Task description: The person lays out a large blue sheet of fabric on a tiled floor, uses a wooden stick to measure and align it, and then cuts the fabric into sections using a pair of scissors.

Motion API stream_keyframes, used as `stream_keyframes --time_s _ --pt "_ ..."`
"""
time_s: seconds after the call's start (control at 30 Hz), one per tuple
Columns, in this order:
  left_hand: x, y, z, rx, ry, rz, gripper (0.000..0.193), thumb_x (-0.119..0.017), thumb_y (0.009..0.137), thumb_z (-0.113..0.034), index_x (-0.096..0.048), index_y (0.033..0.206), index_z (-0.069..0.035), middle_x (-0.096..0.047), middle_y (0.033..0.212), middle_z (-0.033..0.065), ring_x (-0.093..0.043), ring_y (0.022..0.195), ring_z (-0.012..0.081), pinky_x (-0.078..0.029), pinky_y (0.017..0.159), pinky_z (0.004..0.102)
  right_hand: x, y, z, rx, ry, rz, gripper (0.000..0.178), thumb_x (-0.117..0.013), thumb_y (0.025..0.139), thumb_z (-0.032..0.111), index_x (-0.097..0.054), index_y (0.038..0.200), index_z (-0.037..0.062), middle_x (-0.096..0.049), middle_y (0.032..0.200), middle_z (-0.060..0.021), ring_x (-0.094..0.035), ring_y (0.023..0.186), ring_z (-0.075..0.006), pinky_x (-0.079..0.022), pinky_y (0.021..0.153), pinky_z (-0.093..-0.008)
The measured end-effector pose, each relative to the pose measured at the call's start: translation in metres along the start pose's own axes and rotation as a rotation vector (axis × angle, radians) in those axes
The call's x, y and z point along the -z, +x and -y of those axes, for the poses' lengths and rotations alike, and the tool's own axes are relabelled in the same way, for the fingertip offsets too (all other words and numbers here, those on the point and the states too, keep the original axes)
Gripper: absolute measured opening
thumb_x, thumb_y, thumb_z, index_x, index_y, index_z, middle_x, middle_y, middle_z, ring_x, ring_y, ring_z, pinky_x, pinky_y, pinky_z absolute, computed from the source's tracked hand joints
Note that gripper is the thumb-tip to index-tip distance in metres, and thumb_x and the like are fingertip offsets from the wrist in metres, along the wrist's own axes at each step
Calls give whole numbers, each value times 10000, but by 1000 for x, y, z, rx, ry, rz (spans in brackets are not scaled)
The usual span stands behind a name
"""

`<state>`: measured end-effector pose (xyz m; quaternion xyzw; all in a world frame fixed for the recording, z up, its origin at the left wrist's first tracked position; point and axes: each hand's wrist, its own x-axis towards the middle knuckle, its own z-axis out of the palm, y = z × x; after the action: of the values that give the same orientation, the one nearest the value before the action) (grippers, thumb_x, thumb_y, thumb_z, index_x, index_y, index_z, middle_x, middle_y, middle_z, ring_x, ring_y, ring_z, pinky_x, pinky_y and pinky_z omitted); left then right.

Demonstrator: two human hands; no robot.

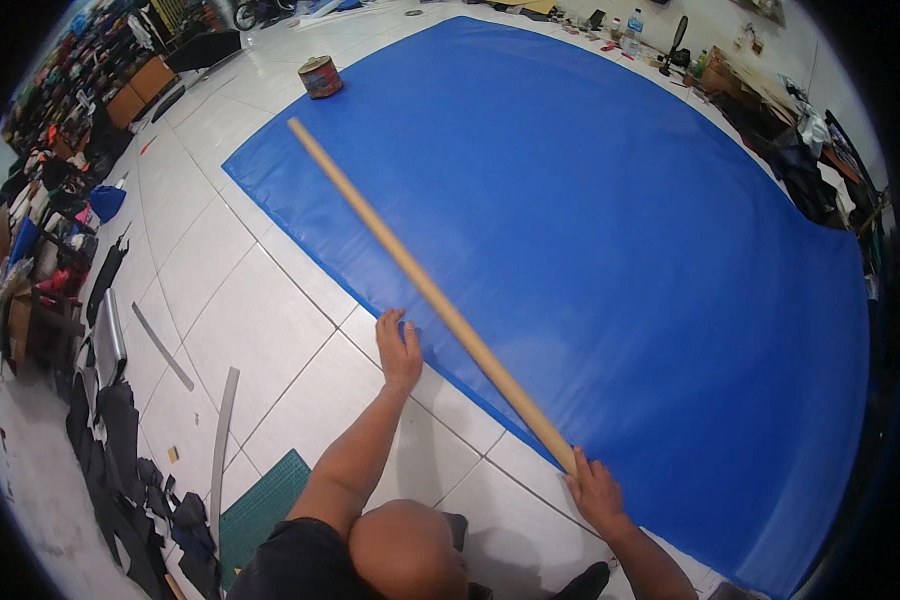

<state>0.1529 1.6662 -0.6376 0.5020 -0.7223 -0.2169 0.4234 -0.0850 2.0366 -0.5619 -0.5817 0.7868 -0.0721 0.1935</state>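
A large blue sheet (650, 230) lies spread over the tiled floor. Across its left part rests a long, straight tan pole (420, 275), running slantwise from far left to near right; whether it is a cardboard tube or wood I cannot tell. My left hand (400, 350) lies at the sheet's near left edge, fingers stretched out, apart from the pole. At the pole's near end is my right hand (597, 495), its fingers spread on the sheet and touching or right beside that end. A rusty red can (320, 77) stands at the sheet's far left corner.
On the white floor at left lie thin grey strips (225, 440), a green cutting mat (270, 500) and dark fabric scraps (120, 440). Piled cloth and goods line the left side. Bottles (633, 30), a small fan (675, 42) and clutter stand along the far right wall.
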Motion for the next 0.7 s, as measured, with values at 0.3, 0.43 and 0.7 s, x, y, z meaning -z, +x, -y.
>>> stream_keyframes --time_s 0.3,0.43,0.7 --pt "-1 -5 -7 42 435 148 632 -503 957 -417 -421 1361 63 -369 1444 270 -326 1367 413 -223 1133 528 7 4 -28 -45 -109 -70 585 -691 851 348 -495 1387 218 -535 996 -111 -542 921 -297 -525 705 -433" --pt "3 -9 -3 48 651 356 827 -474 928 -558 -307 1453 59 -280 1512 278 -226 1433 401 -99 1160 575 24 3 -65 -156 -156 -130 579 -670 868 335 -479 1400 209 -526 1023 -136 -543 938 -321 -521 740 -444" --pt "-3 21 -45 143 740 438 788 -579 820 -453 -402 1375 79 -339 1452 313 -235 1405 454 -103 1157 571 59 66 -163 -469 -141 -264 539 -545 949 354 -405 1448 206 -527 1057 -184 -549 987 -374 -496 806 -495"
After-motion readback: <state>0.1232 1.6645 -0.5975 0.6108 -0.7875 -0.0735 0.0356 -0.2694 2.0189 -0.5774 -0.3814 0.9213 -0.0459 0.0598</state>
